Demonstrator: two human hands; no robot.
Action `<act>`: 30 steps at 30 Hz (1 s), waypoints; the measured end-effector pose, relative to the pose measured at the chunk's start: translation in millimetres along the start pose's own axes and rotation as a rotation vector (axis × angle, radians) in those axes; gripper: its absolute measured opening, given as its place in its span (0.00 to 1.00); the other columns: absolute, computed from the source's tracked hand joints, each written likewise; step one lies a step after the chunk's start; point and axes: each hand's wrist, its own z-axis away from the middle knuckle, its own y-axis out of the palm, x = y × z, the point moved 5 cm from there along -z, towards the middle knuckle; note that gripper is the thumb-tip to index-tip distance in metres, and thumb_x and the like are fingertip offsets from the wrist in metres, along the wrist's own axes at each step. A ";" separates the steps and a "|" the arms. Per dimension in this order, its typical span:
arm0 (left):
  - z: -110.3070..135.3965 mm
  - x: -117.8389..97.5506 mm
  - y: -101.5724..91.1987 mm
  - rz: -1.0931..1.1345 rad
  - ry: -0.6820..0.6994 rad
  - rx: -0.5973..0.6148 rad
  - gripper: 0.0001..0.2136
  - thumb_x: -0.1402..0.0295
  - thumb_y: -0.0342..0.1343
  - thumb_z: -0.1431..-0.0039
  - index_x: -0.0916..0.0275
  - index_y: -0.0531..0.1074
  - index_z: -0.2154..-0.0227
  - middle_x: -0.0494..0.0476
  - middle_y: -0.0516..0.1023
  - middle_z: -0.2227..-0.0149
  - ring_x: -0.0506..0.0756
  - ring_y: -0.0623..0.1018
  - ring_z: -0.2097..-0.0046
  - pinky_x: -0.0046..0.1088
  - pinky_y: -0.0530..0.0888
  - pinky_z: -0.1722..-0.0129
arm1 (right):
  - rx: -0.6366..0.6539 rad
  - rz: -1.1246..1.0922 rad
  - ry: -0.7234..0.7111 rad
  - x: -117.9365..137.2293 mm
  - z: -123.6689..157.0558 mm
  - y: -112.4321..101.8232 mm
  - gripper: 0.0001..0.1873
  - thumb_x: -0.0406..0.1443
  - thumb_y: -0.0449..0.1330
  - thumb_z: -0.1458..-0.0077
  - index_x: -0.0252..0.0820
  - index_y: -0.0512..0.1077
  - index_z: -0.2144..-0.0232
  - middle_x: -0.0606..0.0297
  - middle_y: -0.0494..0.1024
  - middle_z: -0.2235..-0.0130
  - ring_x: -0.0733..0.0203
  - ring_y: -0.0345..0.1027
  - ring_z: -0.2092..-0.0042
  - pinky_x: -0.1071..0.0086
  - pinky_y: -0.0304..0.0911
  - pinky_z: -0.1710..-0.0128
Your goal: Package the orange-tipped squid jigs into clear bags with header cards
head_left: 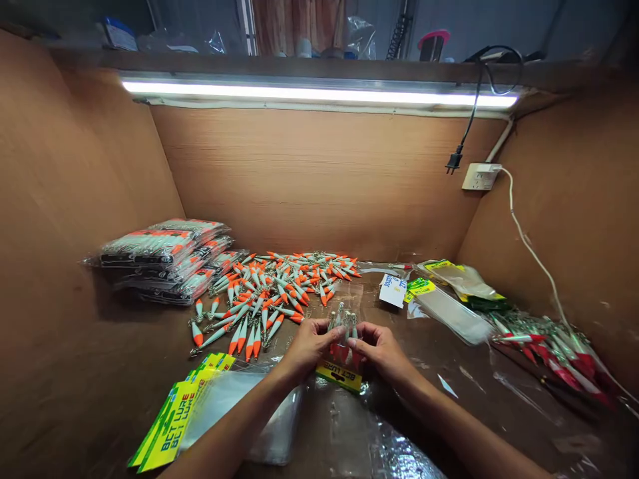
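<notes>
Brown desk (150, 349); wood-grained back panel (319, 179) rises at far edge, left panel (90, 166) and right panel (569, 199) at side edges. Lit tube light (319, 94) runs beneath shelf (299, 66); outlet (474, 177) above far right corner.

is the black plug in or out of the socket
Out: the black plug dangles from its cord, prongs bare, clear of the socket.

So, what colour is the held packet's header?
The header is mostly yellow, best in the head view.

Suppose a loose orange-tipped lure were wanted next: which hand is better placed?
Probably the left hand: the orange-tipped lures lie on its side and nearer to it. The right hand sits farther off, beyond the packet. Both hands hold the packet, though.
</notes>
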 end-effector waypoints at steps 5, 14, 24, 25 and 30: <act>4.3 -2.1 -3.7 0.115 0.002 0.000 0.22 0.56 0.72 0.59 0.67 0.79 0.64 0.60 0.81 0.66 0.56 0.78 0.69 0.29 0.73 0.68 | 0.006 -0.105 0.003 4.2 1.2 2.4 0.19 0.47 0.69 0.51 0.38 0.76 0.64 0.64 0.78 0.68 0.62 0.69 0.69 0.70 0.62 0.68; 8.9 -5.5 3.1 0.023 0.030 0.073 0.22 0.55 0.69 0.52 0.69 0.78 0.61 0.59 0.81 0.66 0.53 0.77 0.69 0.25 0.70 0.67 | -0.044 -0.128 -0.018 0.7 0.0 1.6 0.18 0.48 0.67 0.48 0.39 0.73 0.66 0.67 0.75 0.70 0.65 0.63 0.72 0.73 0.57 0.73; 6.1 -3.2 1.6 -0.151 0.060 -0.028 0.19 0.57 0.68 0.52 0.68 0.78 0.63 0.55 0.79 0.69 0.51 0.74 0.72 0.24 0.68 0.71 | -0.031 -0.021 0.012 1.6 3.3 6.0 0.14 0.43 0.66 0.49 0.39 0.72 0.65 0.68 0.74 0.70 0.65 0.65 0.73 0.73 0.60 0.76; 6.4 -4.2 2.3 -0.180 0.079 -0.028 0.19 0.57 0.67 0.51 0.68 0.78 0.63 0.54 0.79 0.70 0.51 0.74 0.72 0.23 0.68 0.72 | -0.036 -0.023 0.029 2.3 3.3 6.1 0.13 0.41 0.66 0.51 0.39 0.73 0.66 0.68 0.74 0.71 0.64 0.65 0.73 0.74 0.60 0.77; 9.0 -4.6 13.3 -0.163 0.114 0.058 0.19 0.59 0.68 0.51 0.68 0.78 0.61 0.54 0.78 0.69 0.51 0.74 0.71 0.24 0.68 0.70 | -0.039 -0.098 0.058 11.0 4.7 7.6 0.11 0.36 0.66 0.56 0.39 0.74 0.67 0.65 0.78 0.69 0.59 0.71 0.68 0.71 0.65 0.71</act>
